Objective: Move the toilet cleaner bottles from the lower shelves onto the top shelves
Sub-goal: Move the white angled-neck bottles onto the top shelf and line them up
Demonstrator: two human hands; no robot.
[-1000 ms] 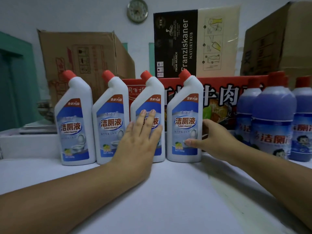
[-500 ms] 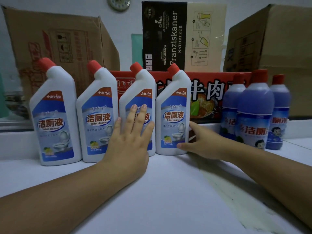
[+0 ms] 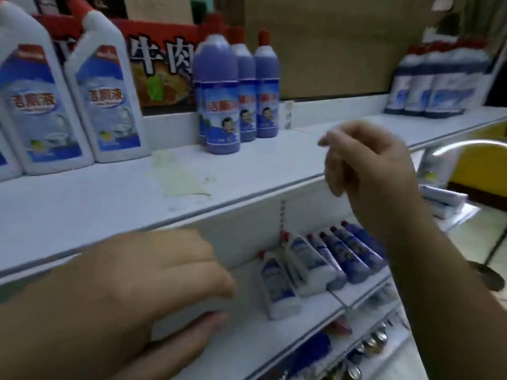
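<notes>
White toilet cleaner bottles [image 3: 105, 97] with red caps stand in a row at the left of the top shelf [image 3: 109, 198]. Purple toilet cleaner bottles [image 3: 222, 100] stand beside them, to their right. On the lower shelf [image 3: 310, 316] stand two white bottles [image 3: 277, 286] and several purple ones [image 3: 351, 253]. My left hand [image 3: 153, 283] hangs in front of the top shelf's edge, fingers curled loosely, holding nothing. My right hand [image 3: 365, 163] hovers over the top shelf's front edge, fingers bent and apart, empty. The frame is blurred.
A red printed carton [image 3: 159, 64] and a brown cardboard box [image 3: 329, 42] stand behind the bottles. More dark bottles [image 3: 436, 83] stand far right on the top shelf. Shiny metal items [image 3: 367, 349] lie on the lowest shelf. A yellow object [image 3: 482, 171] is at the right.
Both hands have let go of the white bottles and drawn back off the top shelf. The view has swung right and down, bringing the lower shelf into sight.
</notes>
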